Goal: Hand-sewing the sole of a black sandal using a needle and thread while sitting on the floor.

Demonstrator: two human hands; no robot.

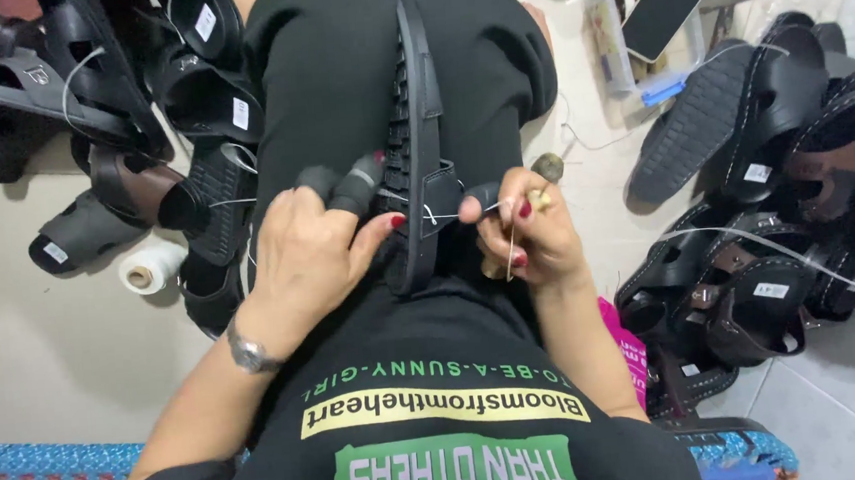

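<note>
Sandals litter the floor (pixel 43 337); left hand (pixel 308 253) steadies black sandal (pixel 421 170), right hand (pixel 522 233) pinches thread (pixel 446 214).

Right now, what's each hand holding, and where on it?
Left hand grips the black sandal by its sole edge near the strap. Right hand pinches white thread and holds a wooden-handled awl.

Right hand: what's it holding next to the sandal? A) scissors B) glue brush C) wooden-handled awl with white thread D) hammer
C: the right hand grips a thin metal tool with a wooden handle, an awl, and pulls white thread from the black sandal that the left hand steadies on the lap.
</note>
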